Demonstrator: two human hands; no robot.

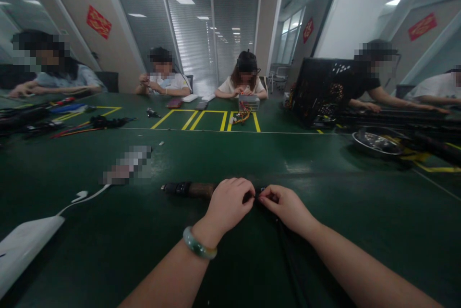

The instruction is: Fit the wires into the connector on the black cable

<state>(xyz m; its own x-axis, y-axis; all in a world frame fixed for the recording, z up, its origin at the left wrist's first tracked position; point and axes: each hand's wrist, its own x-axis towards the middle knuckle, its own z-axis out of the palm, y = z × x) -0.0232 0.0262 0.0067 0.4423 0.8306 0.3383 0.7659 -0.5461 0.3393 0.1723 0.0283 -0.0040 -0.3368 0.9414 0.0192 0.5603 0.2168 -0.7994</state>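
Note:
My left hand [228, 202] is curled shut over the right end of a dark cylindrical tool [187, 189] that lies on the green table [230, 154]. A green bangle sits on that wrist. My right hand [284, 204] pinches something small and dark right against the left hand's fingertips. A thin black cable [288, 260] runs from between the hands toward me. What the fingers pinch is too small to make out.
A white device with a white cable [25, 243] lies at the near left. Several people sit round the far side. A black computer case [320, 89], a round metal tray [376, 143], loose wires [243, 115] and yellow floor-tape markings are further off.

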